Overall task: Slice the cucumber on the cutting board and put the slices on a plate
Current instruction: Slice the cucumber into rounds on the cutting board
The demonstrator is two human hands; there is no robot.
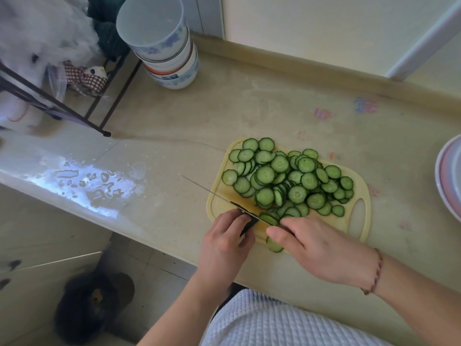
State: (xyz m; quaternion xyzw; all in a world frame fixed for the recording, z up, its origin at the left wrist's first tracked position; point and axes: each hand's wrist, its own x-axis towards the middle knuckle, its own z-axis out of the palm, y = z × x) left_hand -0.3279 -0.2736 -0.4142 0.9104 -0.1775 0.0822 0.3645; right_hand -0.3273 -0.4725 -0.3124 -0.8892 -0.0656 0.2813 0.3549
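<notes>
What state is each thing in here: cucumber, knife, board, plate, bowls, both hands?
cucumber slices: cut, heaped on the board, none plated
uncut cucumber end: under the blade
knife: blade across the board, tip past its left edge
cutting board: flat on the counter
plate: bare, at right edge
bowls: stacked
left hand: grips the cucumber's dark end
right hand: grips the knife

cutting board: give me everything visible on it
The cutting board is pale yellow, plastic-looking, rectangular with rounded corners, a groove along its rim and an oval handle hole at its right end. It lies flat on the beige counter near the front edge. A pile of cucumber slices covers most of it. The knife blade crosses its left side, and the right hand rests over its near edge.
</notes>
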